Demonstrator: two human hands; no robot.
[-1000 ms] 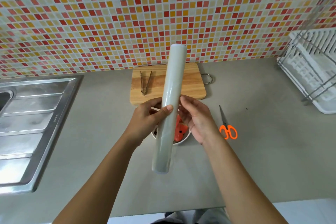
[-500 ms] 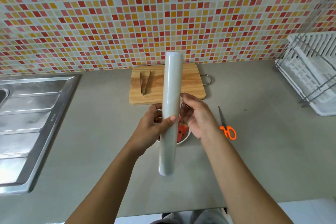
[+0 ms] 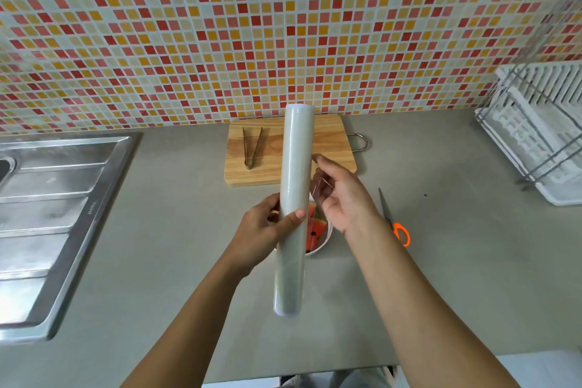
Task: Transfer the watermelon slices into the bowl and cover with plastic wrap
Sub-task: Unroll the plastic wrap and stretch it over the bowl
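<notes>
Plastic wrap roll [image 3: 294, 167] is held up in the air above the counter [image 3: 157, 261], near-upright, top tilted slightly away toward the tiled wall [image 3: 283, 25]. Left hand [image 3: 261, 236] grips the roll at mid-length, thumb across the front, fingers wrapped behind. Right hand [image 3: 343, 198] is just right of the roll, fingers curled, pinching loose film [image 3: 318, 189] pulled a little off the roll's right side. Bowl [image 3: 321, 246] with watermelon slices [image 3: 315, 227] sits on the counter below both hands, mostly hidden by the roll. Cutting board [image 3: 239, 173] with tongs [image 3: 252, 148] is at the back edge. Scissors [image 3: 396, 224] lie right of the bowl. Sink [image 3: 63, 214] at the left edge, dish rack [image 3: 541, 129] in the back-right corner.
</notes>
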